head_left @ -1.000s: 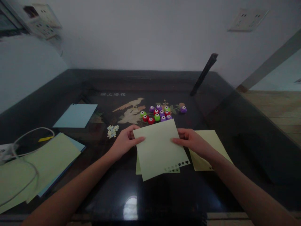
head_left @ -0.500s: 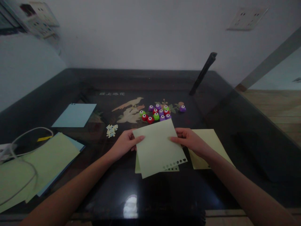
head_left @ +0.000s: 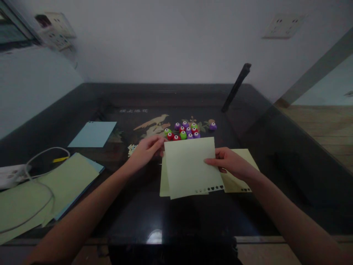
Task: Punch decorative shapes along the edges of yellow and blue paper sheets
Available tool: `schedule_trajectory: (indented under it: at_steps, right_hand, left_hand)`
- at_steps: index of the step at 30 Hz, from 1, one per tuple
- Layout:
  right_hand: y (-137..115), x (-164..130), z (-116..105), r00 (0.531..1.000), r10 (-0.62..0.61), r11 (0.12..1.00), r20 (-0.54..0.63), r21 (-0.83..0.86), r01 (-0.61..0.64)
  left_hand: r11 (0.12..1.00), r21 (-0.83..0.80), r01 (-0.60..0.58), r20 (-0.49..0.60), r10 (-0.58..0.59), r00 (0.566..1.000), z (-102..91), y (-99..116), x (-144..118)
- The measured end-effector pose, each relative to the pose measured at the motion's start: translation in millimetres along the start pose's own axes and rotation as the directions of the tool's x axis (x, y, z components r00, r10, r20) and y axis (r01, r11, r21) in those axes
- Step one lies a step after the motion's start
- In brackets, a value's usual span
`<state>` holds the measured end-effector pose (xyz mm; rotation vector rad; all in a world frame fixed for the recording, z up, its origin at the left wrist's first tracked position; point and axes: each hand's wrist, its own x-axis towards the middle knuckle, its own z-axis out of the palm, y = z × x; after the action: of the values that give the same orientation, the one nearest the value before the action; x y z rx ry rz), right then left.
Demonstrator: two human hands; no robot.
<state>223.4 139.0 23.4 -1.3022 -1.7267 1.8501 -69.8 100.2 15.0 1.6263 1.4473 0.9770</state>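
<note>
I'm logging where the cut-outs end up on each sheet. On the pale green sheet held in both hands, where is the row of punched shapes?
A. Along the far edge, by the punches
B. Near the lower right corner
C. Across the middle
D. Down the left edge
B: the pale green sheet shows small punched shapes, stars and hearts among them, in a row by its lower right corner.

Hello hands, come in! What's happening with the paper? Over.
Left hand and right hand both pinching the pale green paper sheet. More green sheets underneath. Small colourful round punches just behind. Over.
</note>
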Motion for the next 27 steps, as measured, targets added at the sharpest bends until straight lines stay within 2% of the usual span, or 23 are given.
schedule_trajectory:
  at_steps: [2, 4, 5, 6, 10, 14, 18, 23, 25, 27]
  right_hand:
    - [3, -4, -9, 0.998, -0.010, 1.000, -0.064, 0.025, 0.012]
    - [5, -8, -17, 0.989, -0.018, 0.998, -0.149, 0.049, 0.025]
    - [6, -9, -20, 0.981, -0.023, 0.998, -0.194, 0.059, 0.036]
    - [7, -11, -23, 0.971, -0.032, 0.997, -0.238, 0.067, 0.049]
    - [14, -18, -30, 0.924, -0.084, 0.986, -0.374, 0.104, 0.131]
    - [24, -18, -37, 0.899, -0.090, 0.978, -0.429, 0.132, 0.161]
    - [28, -14, -41, 0.893, -0.077, 0.981, -0.444, 0.129, 0.148]
    - [31, -12, -42, 0.877, -0.051, 0.975, -0.477, 0.169, 0.148]
    - [31, -12, -43, 0.866, -0.049, 0.971, -0.498, 0.180, 0.159]
    - [31, -12, -45, 0.852, -0.058, 0.968, -0.521, 0.178, 0.174]
  left_hand:
    - [0.960, 0.269, -0.075, -0.015, 0.082, 0.997, -0.4, 4, 12]
    - [0.812, 0.565, -0.144, -0.003, 0.177, 0.984, 5.0, 5, 25]
    - [0.732, 0.658, -0.176, 0.017, 0.219, 0.976, 9.4, 5, 32]
    - [0.664, 0.718, -0.207, 0.051, 0.247, 0.968, 14.6, 5, 39]
    - [0.571, 0.798, -0.196, 0.052, 0.258, 0.965, 35.9, 4, 54]
    - [0.445, 0.877, -0.179, 0.074, 0.243, 0.967, 47.8, 2, 56]
    - [0.443, 0.879, -0.177, 0.081, 0.227, 0.970, 51.0, -2, 55]
    - [0.421, 0.880, -0.221, 0.142, 0.212, 0.967, 49.3, -4, 54]
    - [0.455, 0.859, -0.234, 0.159, 0.197, 0.967, 47.3, 0, 53]
    - [0.525, 0.820, -0.226, 0.157, 0.174, 0.972, 45.0, 7, 50]
